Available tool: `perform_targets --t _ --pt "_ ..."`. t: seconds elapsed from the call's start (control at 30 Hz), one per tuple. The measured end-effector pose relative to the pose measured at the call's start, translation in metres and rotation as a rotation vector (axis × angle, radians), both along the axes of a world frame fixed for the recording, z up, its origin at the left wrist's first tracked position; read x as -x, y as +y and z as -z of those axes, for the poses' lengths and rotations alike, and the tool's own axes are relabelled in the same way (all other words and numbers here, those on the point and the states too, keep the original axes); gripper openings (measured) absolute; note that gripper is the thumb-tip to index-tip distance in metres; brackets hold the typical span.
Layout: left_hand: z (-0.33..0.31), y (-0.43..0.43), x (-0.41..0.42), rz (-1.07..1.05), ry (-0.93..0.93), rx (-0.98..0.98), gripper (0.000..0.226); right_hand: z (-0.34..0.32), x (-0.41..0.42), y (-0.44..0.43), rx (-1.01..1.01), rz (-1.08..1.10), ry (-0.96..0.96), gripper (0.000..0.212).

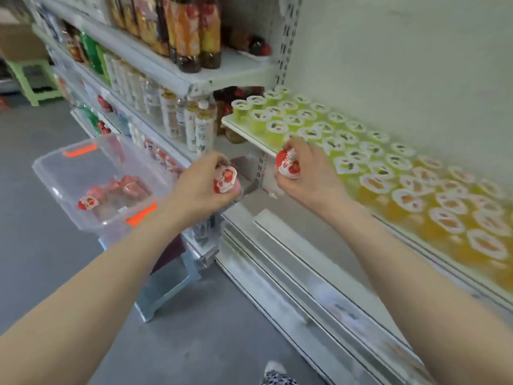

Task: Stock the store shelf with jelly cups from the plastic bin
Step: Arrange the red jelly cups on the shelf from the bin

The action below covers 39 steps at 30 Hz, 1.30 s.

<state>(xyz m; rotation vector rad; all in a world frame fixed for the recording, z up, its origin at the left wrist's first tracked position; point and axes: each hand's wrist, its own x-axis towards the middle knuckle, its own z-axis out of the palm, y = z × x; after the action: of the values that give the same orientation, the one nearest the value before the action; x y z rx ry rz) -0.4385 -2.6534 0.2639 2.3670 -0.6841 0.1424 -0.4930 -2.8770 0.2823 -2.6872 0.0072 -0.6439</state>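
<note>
My left hand point(204, 182) grips a red strawberry jelly cup point(225, 178) in the air between the bin and the shelves. My right hand point(304, 169) grips a second red jelly cup point(288, 162) just in front of the shelf edge point(249, 140), near its left end. That white shelf carries rows of green jelly cups point(273, 115) at the left and orange jelly cups point(449, 212) at the right. The clear plastic bin point(69, 173) with orange latches stands to the left on a stool and holds several red jelly cups point(116, 190).
Drink bottles point(191, 120) fill the shelves at the left, with juice bottles point(188, 31) on the upper shelf. A lower white shelf point(291, 245) runs below the jelly shelf. A green stool point(30, 79) stands far left on the grey floor. My shoe point(274, 373) shows at the bottom.
</note>
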Motion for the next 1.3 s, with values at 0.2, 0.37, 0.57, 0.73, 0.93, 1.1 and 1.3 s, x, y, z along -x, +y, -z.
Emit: perform_targets --t 0.2,0.37,0.57,0.73,0.93,1.1,1.3 --pt "-0.039 -0.125 0.061 0.291 -0.120 0.033 0.049 -0.044 0.120 -0.102 0.061 0.281 -0.175 0.046" --pt "-0.065 -0.234 0.131 0.440 -0.143 0.146 0.050 -0.066 0.222 -0.186 0.084 0.443 -0.162 0.046" --pt "-0.075 -0.345 0.219 0.569 -0.136 0.186 0.052 -0.087 0.337 -0.273 0.091 0.592 -0.150 0.041" --pt "-0.077 -0.413 0.283 0.678 -0.145 0.183 0.054 -0.092 0.417 -0.325 0.040 0.712 -0.168 0.040" --pt "-0.073 -0.467 0.342 0.739 -0.145 0.168 0.052 -0.079 0.498 -0.365 -0.058 0.872 -0.100 0.047" --pt "-0.064 -0.486 0.370 0.747 -0.141 0.159 0.050 -0.037 0.531 -0.387 -0.165 0.905 0.039 0.036" --pt "-0.059 -0.488 0.383 0.722 -0.107 0.175 0.047 0.003 0.529 -0.398 -0.205 0.854 0.132 0.026"
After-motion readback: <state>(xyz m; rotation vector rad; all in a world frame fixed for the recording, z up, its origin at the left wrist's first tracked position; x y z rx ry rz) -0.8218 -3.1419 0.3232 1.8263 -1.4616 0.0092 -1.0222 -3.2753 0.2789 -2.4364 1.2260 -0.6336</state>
